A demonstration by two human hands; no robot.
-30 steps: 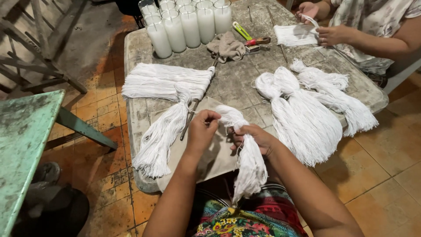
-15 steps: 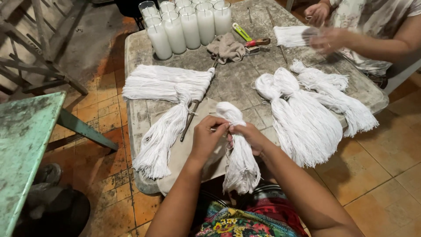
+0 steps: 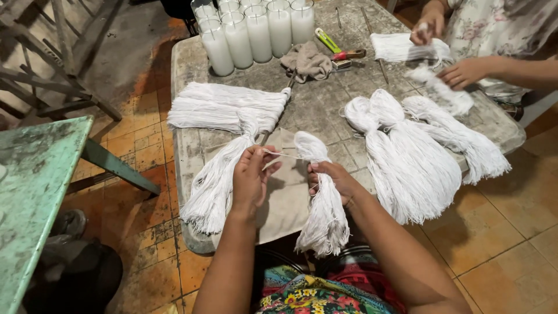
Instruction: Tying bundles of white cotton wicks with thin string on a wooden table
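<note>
A: Tiled floor, a worn grey stone worktop [image 3: 325,99] filling the centre of the frame, green table [image 3: 35,192] at lower left. What's in hand?

B: Left hand [image 3: 251,181] is pinching a thin white thread [image 3: 283,154], fingers closed on it. Right hand [image 3: 334,179] is gripping the neck of a white string tassel [image 3: 322,203], bottom centre, its fringe hanging over the worktop edge.

A: How far along?

B: Head is formed, thread is being pulled taut at the neck, so I'd judge the binding is under way, not finished. Finished-looking tassels [image 3: 418,151] are lying centre right; an untied string bundle [image 3: 224,107] is waiting centre left.

A: Anything else?

B: Glass candles [image 3: 256,32] at top centre, a grey cloth [image 3: 308,58] beside them. Another person's hands [image 3: 465,70] are working string at upper right.
</note>
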